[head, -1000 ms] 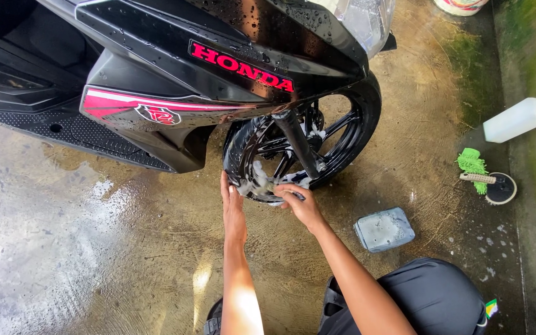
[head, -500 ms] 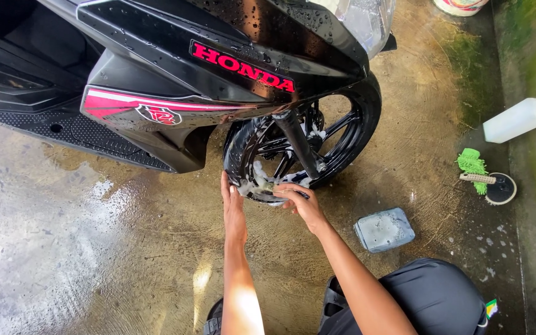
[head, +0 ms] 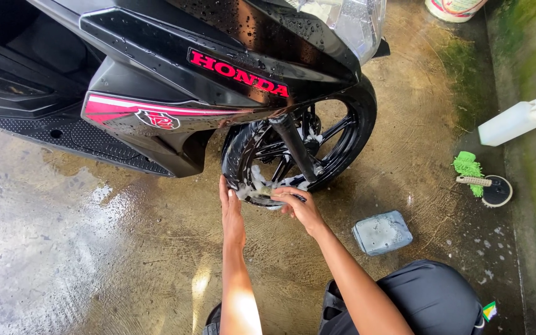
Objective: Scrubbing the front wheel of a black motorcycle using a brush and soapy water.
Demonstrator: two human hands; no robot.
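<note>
A soapy black front wheel (head: 299, 155) of a wet, glossy scooter (head: 175, 80) is steadied by the flat, open left hand (head: 231, 208); the right hand (head: 299, 205) is closed on a small brush (head: 283, 193) at the rim. A white plastic bottle (head: 511, 123) lies on wet concrete (head: 94, 248) at right, beside a grey sponge (head: 381, 232).

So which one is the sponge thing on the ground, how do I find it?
Start at the black scooter's front wheel, where the left hand and right hand are busy. Look just right of the right forearm on the wet concrete floor. The grey-blue sponge block lies there: rectangular and sudsy, unlike the white bottle and green mitt farther right.
</note>
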